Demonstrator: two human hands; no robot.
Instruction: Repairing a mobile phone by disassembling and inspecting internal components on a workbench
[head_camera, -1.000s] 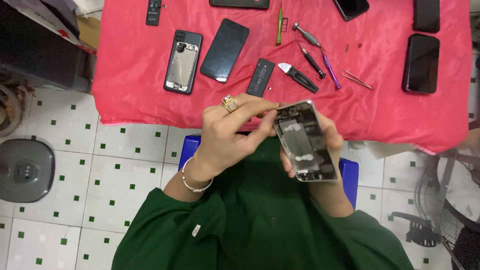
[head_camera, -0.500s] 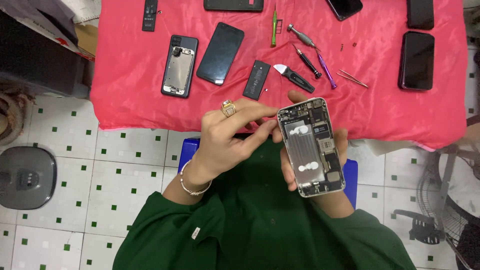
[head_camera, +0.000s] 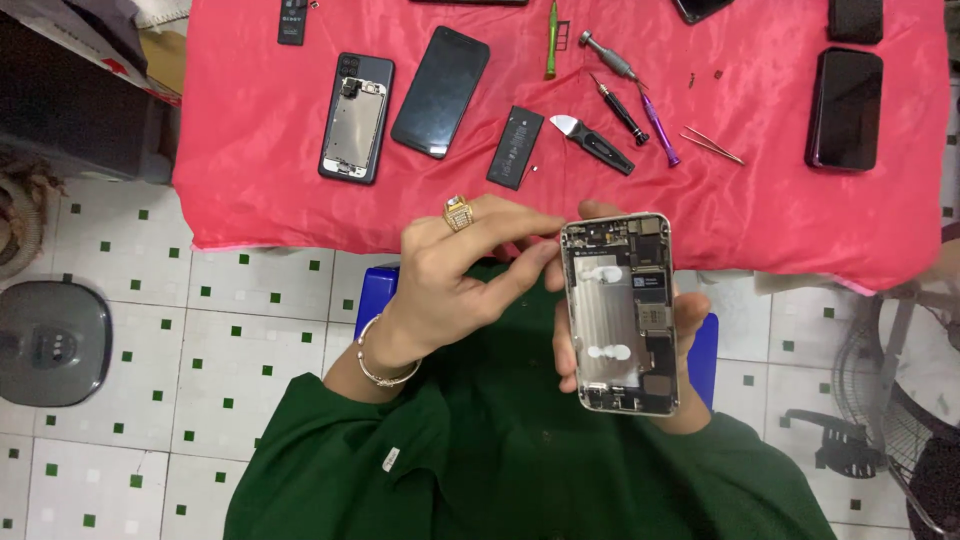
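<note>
Nearest to me are green sleeves and, beyond them, both hands raised over a tiled floor. My right hand (head_camera: 668, 340) cradles an opened phone shell (head_camera: 620, 312) from behind, fingers wrapped around its edges, insides facing up toward me. A second ago the shell sat tilted; now its long axis runs nearly straight away from me, top end toward the red cloth (head_camera: 250, 190), which gives a squarer look at its parts. My left hand (head_camera: 455, 285), wearing a gold ring and a bracelet, has fingers drawn together, fingertips (head_camera: 545, 250) touching the shell's upper left corner; I cannot tell whether they pinch anything. Farther off on the cloth lie a black battery (head_camera: 515, 148), a pry tool (head_camera: 592, 142), screwdrivers (head_camera: 622, 108), tweezers (head_camera: 712, 146) and other phones (head_camera: 356, 117)
</note>
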